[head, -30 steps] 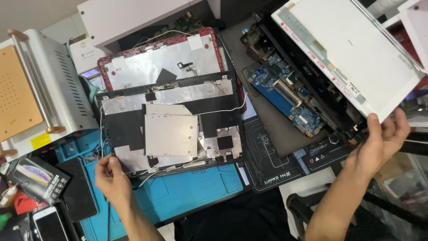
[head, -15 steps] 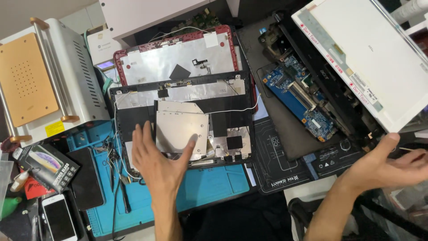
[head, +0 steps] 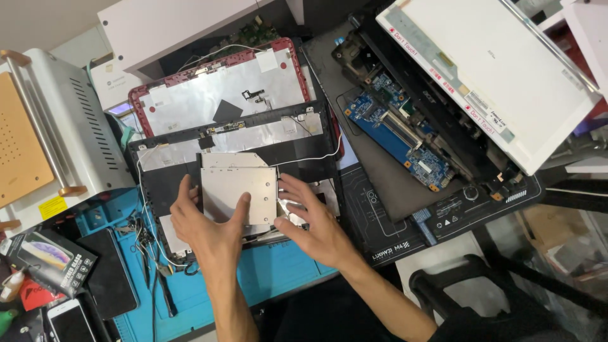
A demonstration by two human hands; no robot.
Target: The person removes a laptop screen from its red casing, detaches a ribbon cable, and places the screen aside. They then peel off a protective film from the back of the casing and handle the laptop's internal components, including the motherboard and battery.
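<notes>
Left hand (head: pixel 206 225) lies flat with fingers spread on the lower left of the silver optical drive (head: pixel 237 189), thumb across its bottom edge, gripping nothing. The drive sits on the black laptop lid shell (head: pixel 158 183), in front of the red laptop lid (head: pixel 215 95). Right hand (head: pixel 310 218), fingers open and apart, touches the drive's right edge; the blue circuit board (head: pixel 399 136) and white display panel (head: pixel 494 69) lie well right of the drive.
</notes>
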